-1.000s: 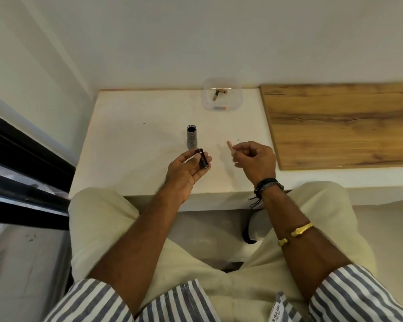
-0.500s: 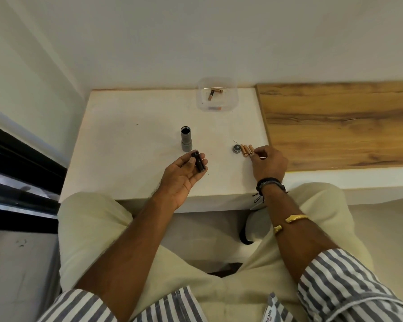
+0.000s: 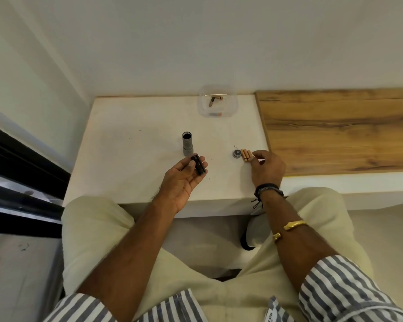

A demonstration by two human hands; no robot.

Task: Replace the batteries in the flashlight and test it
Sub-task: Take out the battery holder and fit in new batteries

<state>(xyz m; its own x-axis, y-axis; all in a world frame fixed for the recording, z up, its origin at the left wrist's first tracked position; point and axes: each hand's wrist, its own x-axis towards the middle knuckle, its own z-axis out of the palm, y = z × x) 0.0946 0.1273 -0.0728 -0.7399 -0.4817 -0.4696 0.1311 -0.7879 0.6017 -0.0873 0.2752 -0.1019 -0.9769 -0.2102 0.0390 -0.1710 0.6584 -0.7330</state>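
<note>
The grey flashlight body (image 3: 187, 145) stands upright on the white table (image 3: 130, 159) with its open end up. Just in front of it, my left hand (image 3: 182, 180) lies palm up and holds a black battery holder (image 3: 198, 164) across its fingers, the thumb pressing on it. To the right, three copper-coloured batteries (image 3: 246, 155) lie side by side next to the round tail cap (image 3: 236, 154). My right hand (image 3: 268, 168) rests on the table right beside the batteries, its fingertips at the nearest one, fingers loosely bent.
A clear plastic container (image 3: 230, 112) with a few more batteries (image 3: 215, 99) sits at the table's back edge by the wall. A wooden board (image 3: 335, 129) adjoins the table on the right. My knees are under the front edge.
My right hand carried a battery to the right and set it down beside the others by the tail cap. My left hand kept the black holder and barely moved.
</note>
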